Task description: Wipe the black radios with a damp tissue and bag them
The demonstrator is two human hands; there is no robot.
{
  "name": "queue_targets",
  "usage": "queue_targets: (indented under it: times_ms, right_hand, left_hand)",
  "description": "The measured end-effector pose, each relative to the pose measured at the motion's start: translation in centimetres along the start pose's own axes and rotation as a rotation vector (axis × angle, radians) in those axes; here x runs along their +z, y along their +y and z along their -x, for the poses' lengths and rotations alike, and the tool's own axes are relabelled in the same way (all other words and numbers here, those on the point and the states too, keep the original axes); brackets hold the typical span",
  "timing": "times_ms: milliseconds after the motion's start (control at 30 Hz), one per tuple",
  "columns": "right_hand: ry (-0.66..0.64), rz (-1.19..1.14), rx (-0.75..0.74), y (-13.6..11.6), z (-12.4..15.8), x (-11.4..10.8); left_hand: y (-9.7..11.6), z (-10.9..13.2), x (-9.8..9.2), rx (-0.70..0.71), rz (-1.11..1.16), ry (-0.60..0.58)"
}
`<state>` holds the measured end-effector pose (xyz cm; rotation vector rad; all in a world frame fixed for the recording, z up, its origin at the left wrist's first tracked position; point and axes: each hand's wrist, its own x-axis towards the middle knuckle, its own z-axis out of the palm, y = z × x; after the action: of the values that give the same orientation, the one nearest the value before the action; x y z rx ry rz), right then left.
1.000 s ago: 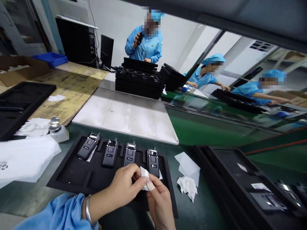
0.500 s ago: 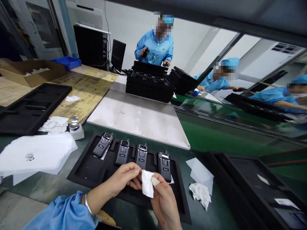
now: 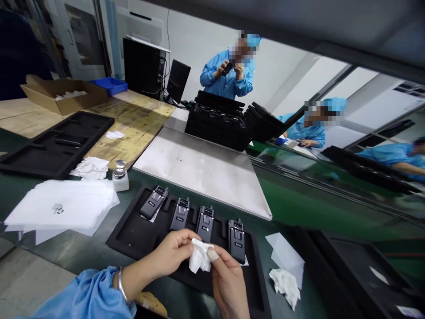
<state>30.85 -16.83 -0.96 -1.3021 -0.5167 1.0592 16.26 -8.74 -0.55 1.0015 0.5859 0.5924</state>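
A small crumpled white cloth (image 3: 200, 257) is stretched between my two hands. My left hand (image 3: 174, 252) pinches its left corner, with a metal bangle on the wrist. On the other side my right hand (image 3: 227, 274) pinches it between thumb and fingers. Beneath them lies a black foam tray (image 3: 133, 239) bearing several black radios marked Riton. One radio (image 3: 153, 202) lies tilted at the left, another (image 3: 179, 214) beside it, a third (image 3: 205, 221) just beyond my hands, and one more (image 3: 236, 240) at the right with a white slip under it.
White sheets (image 3: 66, 206) and a metal-topped dispenser bottle (image 3: 120, 177) are at the left. A crumpled cloth (image 3: 285, 285) and black trays (image 3: 358, 266) lie right. Past a pale board (image 3: 202, 166), a person (image 3: 229, 73) stands behind stacked trays (image 3: 217, 128); other people are at the right.
The view has shifted, so the scene sits farther right. The cloth is now bunched and spread between both hands. The standing person has raised a dark device with both hands near the face.
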Motion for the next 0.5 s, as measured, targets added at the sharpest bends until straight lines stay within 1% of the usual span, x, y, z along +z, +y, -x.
queue_targets:
  times_ms: [100, 167, 233, 267, 333, 433, 500]
  right_hand:
    - [0.076, 0.019, -0.096, 0.2, 0.1, 0.5]
    - [0.086, 0.048, -0.141, 0.3, 0.2, 0.8]
    - [0.066, 0.075, -0.154, 0.4, 0.4, 1.0]
    - [0.061, 0.08, -0.147, 0.3, 0.5, 1.0]
    - [0.087, 0.048, -0.107, 0.1, 0.4, 1.0]
    - [0.153, -0.062, -0.008, -0.2, 0.1, 0.9]
    - [0.16, -0.112, 0.023, -0.2, -0.1, 0.8]
  left_hand:
    - [-0.3, 0.2, -0.3, -0.041, 0.023, 0.072]
    - [-0.4, 0.3, -0.3, -0.011, 0.027, 0.079]
    - [-0.3, 0.3, -0.3, 0.037, -0.004, 0.085]
    - [-0.2, 0.4, -0.4, 0.043, -0.027, 0.092]
    - [0.0, 0.5, -0.6, 0.0, -0.043, 0.088]
    - [0.2, 0.9, -1.2, -0.085, 0.02, 0.043]
    - [0.2, 1.0, -1.7, -0.108, 0.068, 0.039]
